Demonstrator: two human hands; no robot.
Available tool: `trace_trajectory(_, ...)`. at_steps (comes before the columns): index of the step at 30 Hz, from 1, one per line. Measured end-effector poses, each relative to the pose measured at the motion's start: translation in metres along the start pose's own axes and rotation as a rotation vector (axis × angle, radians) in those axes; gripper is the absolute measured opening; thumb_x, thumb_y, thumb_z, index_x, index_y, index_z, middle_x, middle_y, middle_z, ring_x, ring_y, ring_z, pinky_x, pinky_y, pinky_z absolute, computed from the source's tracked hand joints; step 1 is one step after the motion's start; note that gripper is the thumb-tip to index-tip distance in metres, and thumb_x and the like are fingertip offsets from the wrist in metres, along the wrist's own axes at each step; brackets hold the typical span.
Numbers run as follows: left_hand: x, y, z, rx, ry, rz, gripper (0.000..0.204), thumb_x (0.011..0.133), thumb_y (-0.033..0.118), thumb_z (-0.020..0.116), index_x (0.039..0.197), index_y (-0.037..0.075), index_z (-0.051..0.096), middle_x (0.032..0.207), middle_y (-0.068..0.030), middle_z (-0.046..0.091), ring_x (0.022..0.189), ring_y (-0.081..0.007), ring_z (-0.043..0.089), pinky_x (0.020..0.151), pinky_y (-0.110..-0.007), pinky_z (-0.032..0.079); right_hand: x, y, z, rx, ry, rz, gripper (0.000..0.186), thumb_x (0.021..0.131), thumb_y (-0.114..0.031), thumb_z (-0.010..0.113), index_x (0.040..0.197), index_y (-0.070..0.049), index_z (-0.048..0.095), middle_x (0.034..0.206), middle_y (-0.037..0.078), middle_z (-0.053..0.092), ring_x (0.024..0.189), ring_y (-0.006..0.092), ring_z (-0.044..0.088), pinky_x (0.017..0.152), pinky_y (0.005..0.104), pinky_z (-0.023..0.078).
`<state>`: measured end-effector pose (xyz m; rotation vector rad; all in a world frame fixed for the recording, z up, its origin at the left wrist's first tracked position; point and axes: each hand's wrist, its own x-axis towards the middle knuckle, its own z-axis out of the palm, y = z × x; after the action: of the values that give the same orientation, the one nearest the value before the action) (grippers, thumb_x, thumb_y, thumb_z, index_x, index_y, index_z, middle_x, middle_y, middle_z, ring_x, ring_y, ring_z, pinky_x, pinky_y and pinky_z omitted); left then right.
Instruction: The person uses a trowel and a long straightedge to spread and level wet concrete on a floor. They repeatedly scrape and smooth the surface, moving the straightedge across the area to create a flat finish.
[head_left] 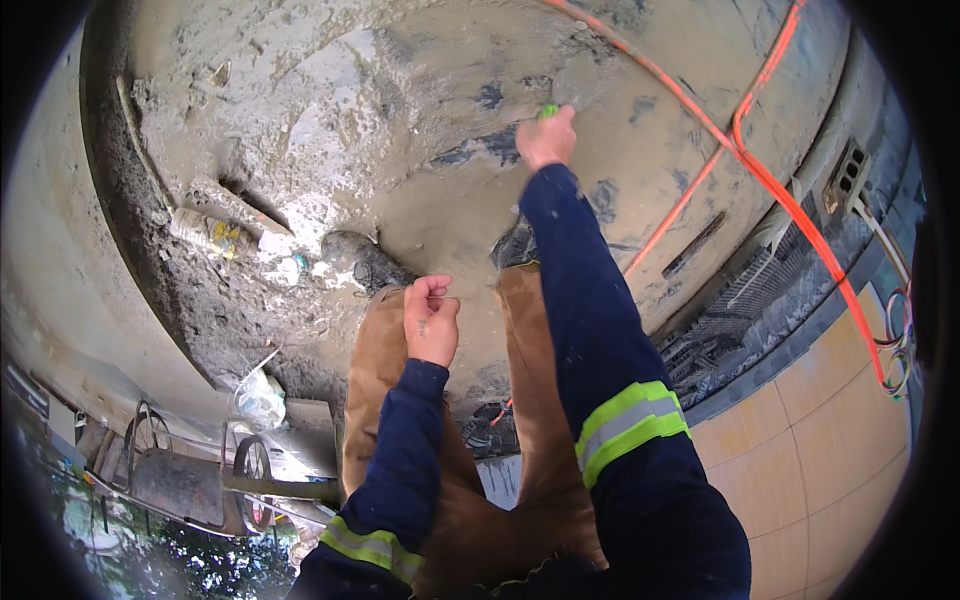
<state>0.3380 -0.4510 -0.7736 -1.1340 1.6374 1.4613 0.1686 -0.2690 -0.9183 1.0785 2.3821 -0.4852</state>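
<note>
My right hand (547, 140) reaches forward, its fingers wrapped round a scraper with a green handle (549, 111). A greyish blade seems to lie ahead of the fist against the wet floor, hard to make out under the mud. Beside that hand, dark streaks (497, 146) show through the grey-brown slurry (440, 190). My left hand (431, 318) hovers above my left knee, fingers curled in, with nothing visible in them. Below are my muddy boots (365, 262), planted apart in the slurry.
An orange cord (790, 208) crosses the floor at right, near a metal box with openings (850, 178). Left lie a mud-caked bottle (210, 234) and a board piece (240, 205) along a curved wall (60, 240). A wheelbarrow (180, 485) stands lower left; tan tiles (800, 440) lower right.
</note>
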Motion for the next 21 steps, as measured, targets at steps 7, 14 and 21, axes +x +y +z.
trace_trajectory(7, 0.007, 0.001, 0.002, -0.025, -0.006, -0.088, 0.028, 0.069, -0.001, 0.055, 0.096, 0.003, 0.057, 0.092, -0.0062, 0.048, 0.078, -0.0135, 0.047, 0.074, -0.026, 0.042, 0.031, 0.137, -0.042, 0.175, -0.115, -0.248, 0.042, 0.072, -0.022, 0.066, 0.102, 0.001, 0.047, 0.085, 0.025, 0.06, 0.082, 0.0394, 0.06, 0.069, 0.0432, 0.048)
trace_trajectory(14, 0.007, -0.001, 0.01, 0.088, -0.036, -0.051, 0.029, 0.072, -0.004, 0.051, 0.1, 0.002, 0.054, 0.092, -0.0028, 0.05, 0.086, -0.0098, 0.046, 0.075, -0.022, 0.039, 0.059, 0.05, -0.032, -0.036, -0.057, -0.443, 0.033, 0.071, -0.014, 0.062, 0.094, 0.0, 0.044, 0.081, 0.027, 0.059, 0.082, 0.044, 0.057, 0.069, 0.0475, 0.046)
trace_trajectory(21, 0.01, 0.0, 0.014, 0.086, 0.013, 0.011, 0.027, 0.069, -0.001, 0.053, 0.096, 0.002, 0.057, 0.094, -0.0085, 0.048, 0.08, -0.0153, 0.048, 0.073, -0.027, 0.043, -0.001, 0.048, -0.035, -0.014, -0.168, -0.43, 0.036, 0.071, -0.013, 0.06, 0.099, -0.002, 0.041, 0.07, 0.025, 0.058, 0.074, 0.0446, 0.058, 0.067, 0.0485, 0.046)
